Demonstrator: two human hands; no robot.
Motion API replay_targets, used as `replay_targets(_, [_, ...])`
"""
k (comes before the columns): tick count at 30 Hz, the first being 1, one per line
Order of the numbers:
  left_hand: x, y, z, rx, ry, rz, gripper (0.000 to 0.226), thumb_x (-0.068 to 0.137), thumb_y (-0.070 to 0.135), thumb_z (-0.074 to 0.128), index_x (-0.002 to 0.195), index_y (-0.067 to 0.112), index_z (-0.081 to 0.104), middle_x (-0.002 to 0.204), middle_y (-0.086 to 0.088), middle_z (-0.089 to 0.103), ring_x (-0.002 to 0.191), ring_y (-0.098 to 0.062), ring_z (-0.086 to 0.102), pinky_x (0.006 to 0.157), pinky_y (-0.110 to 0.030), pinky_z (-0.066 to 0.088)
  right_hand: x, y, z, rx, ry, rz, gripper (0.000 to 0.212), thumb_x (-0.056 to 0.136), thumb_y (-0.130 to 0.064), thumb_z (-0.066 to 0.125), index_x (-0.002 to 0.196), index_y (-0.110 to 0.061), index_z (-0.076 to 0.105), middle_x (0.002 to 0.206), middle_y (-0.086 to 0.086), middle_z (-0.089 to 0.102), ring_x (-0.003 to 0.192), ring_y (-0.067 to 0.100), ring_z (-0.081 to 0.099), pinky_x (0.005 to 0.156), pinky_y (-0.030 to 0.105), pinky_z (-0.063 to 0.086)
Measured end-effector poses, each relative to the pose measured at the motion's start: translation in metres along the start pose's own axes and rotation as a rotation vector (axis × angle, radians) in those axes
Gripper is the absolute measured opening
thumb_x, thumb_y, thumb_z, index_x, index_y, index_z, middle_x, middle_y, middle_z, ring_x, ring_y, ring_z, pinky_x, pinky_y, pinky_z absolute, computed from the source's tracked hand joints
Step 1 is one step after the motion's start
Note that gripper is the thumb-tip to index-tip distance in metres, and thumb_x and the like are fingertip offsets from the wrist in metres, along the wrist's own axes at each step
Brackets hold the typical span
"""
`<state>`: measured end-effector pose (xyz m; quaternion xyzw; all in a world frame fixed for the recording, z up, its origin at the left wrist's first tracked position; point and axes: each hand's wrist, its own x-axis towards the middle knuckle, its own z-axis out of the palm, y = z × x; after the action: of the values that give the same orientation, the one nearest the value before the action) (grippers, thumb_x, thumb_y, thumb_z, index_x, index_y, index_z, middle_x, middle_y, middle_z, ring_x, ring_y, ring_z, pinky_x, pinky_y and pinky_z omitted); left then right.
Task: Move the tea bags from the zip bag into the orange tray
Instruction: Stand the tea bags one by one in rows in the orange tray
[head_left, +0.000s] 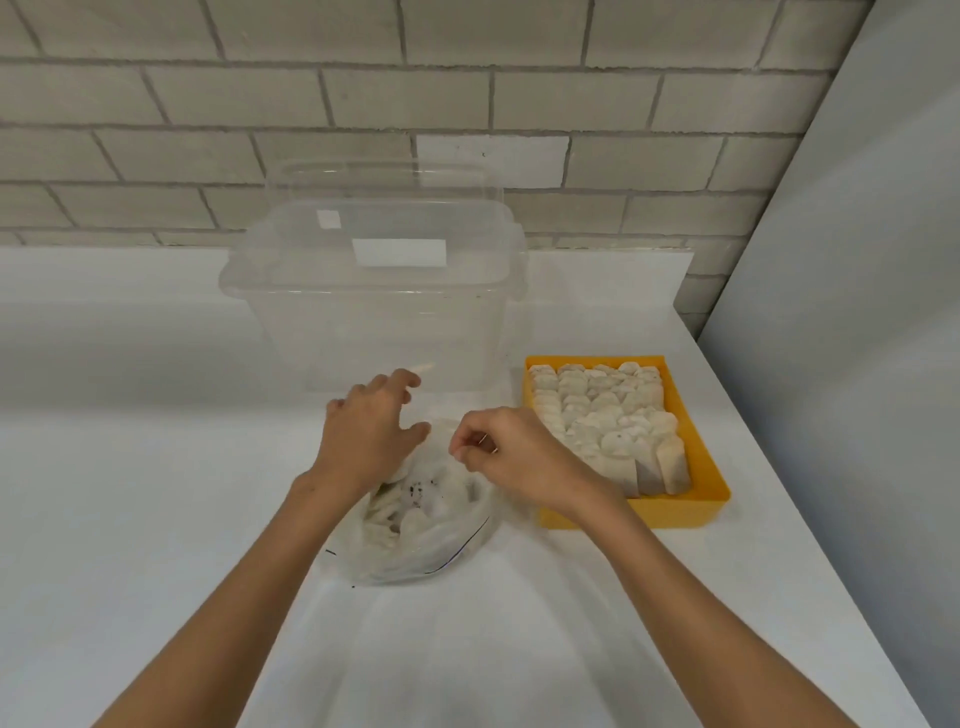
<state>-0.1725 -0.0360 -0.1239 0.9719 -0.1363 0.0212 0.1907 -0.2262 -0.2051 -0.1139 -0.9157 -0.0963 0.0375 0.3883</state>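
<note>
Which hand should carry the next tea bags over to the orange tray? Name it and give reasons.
Probably the right hand: it sits at the mouth of the zip bag, right beside the orange tray. The left hand, open on the bag's far side, would have to cross over.

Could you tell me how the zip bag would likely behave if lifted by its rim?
Probably floppy: the zip bag is thin, crumpled clear film. Likely light, since it holds small tea bags. Those may slump when lifted.
</note>
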Motion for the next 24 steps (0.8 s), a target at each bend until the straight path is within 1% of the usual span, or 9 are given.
replay_targets(2, [0.001,-0.021,0.002,0.061,-0.109,-0.163,0.066,0.083,0.04,0.067,0.139,0.023,0.037,0.132,-0.005,0.05,0.12,-0.029,0.048,0.098,-0.045,0.038,0.011,-0.003,0.017,0.006,-0.049,0.006,0.015,0.089,-0.007,0.057,0.093,-0.006,0.071,0.074,-0.006,0.064,0.074,0.008,0.059,0.066,0.007,0.044])
replay_targets(4, [0.002,-0.04,0.007,-0.045,-0.219,-0.305,0.066,0.083,0.041,0.068,0.138,0.02,0.038,0.13,-0.009,0.05,0.116,-0.03,0.05,0.096,-0.043,0.042,0.021,-0.001,0.032,-0.027,-0.086,0.043,0.018,0.088,-0.007,0.054,0.095,-0.003,0.071,0.086,0.004,0.071,0.084,0.016,0.063,0.078,0.021,0.051])
replay_targets(5, [0.002,-0.046,0.009,-0.14,-0.255,-0.348,0.057,0.084,0.039,0.067,0.131,0.018,0.045,0.123,-0.008,0.055,0.11,-0.028,0.053,0.091,-0.039,0.045,0.026,0.0,0.039,-0.056,-0.102,0.073,0.021,0.089,-0.008,0.053,0.099,-0.001,0.07,0.095,0.01,0.072,0.093,0.021,0.063,0.085,0.027,0.049])
replay_targets(8, [-0.003,-0.05,0.013,-0.331,-0.237,-0.358,0.017,0.089,0.029,0.061,0.09,0.012,0.058,0.088,-0.004,0.061,0.082,-0.023,0.055,0.067,-0.03,0.043,0.035,0.003,0.057,-0.066,-0.117,0.162,0.034,0.092,-0.013,0.05,0.122,0.0,0.06,0.12,0.016,0.063,0.12,0.026,0.052,0.093,0.025,0.038])
replay_targets(11, [-0.007,-0.045,0.015,-0.394,-0.13,-0.336,0.023,0.093,0.022,0.055,0.083,0.001,0.057,0.076,-0.007,0.057,0.072,-0.024,0.05,0.059,-0.029,0.036,0.039,0.003,0.068,0.046,-0.063,0.235,0.039,0.095,-0.022,0.052,0.13,-0.005,0.054,0.126,0.015,0.059,0.124,0.025,0.048,0.097,0.026,0.037])
replay_targets(15, [-0.013,-0.037,0.017,-0.478,-0.061,-0.357,0.021,0.091,0.017,0.056,0.072,0.008,0.056,0.065,-0.002,0.057,0.065,-0.021,0.05,0.056,-0.027,0.037,0.04,0.001,0.076,0.179,0.039,0.281,0.033,0.094,-0.023,0.055,0.121,-0.006,0.061,0.118,0.012,0.064,0.111,0.022,0.058,0.082,0.019,0.04])
replay_targets(18, [-0.016,-0.034,0.02,-0.476,-0.057,-0.335,0.023,0.089,0.017,0.059,0.068,0.014,0.052,0.063,0.0,0.054,0.062,-0.02,0.048,0.054,-0.026,0.035,0.037,0.002,0.076,0.213,0.095,0.262,0.027,0.089,-0.018,0.063,0.112,-0.005,0.066,0.097,0.006,0.065,0.079,0.01,0.058,0.057,0.003,0.035])
replay_targets(21, [-0.016,-0.034,0.02,-0.445,-0.061,-0.29,0.006,0.088,0.021,0.063,0.088,0.016,0.059,0.078,0.002,0.06,0.075,-0.019,0.054,0.058,-0.023,0.037,0.034,0.004,0.075,0.224,0.106,0.267,0.022,0.084,-0.005,0.065,0.105,-0.003,0.069,0.072,-0.008,0.049,0.062,-0.002,0.045,0.052,-0.001,0.036])
replay_targets(24, [-0.016,-0.035,0.017,-0.482,-0.057,-0.264,0.029,0.086,0.022,0.067,0.114,0.019,0.059,0.101,0.002,0.062,0.093,-0.018,0.057,0.075,-0.023,0.04,0.032,0.003,0.073,0.208,0.122,0.259,0.023,0.081,0.003,0.061,0.1,-0.005,0.071,0.066,-0.007,0.048,0.06,0.002,0.046,0.052,0.001,0.037])
